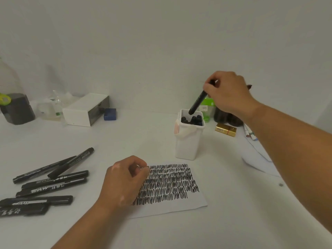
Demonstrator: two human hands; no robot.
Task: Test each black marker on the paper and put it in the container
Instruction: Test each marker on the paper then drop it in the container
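Observation:
My right hand [227, 92] pinches a black marker [197, 102] by its upper end, tilted, its lower tip at the mouth of the white container [187, 142]. Several black markers stand inside the container. My left hand [124, 182] rests with curled fingers on the left part of the white paper [194, 203], which is covered with rows of black scribbles. Several more black markers [52, 182] lie loose on the table at the left.
A white box [84, 110] and a blue object [110, 114] sit at the back. A dark jar [17, 109] and clear plastic stand far left. A gold box [226, 129], dark bottles, a green item and papers lie behind and right of the container.

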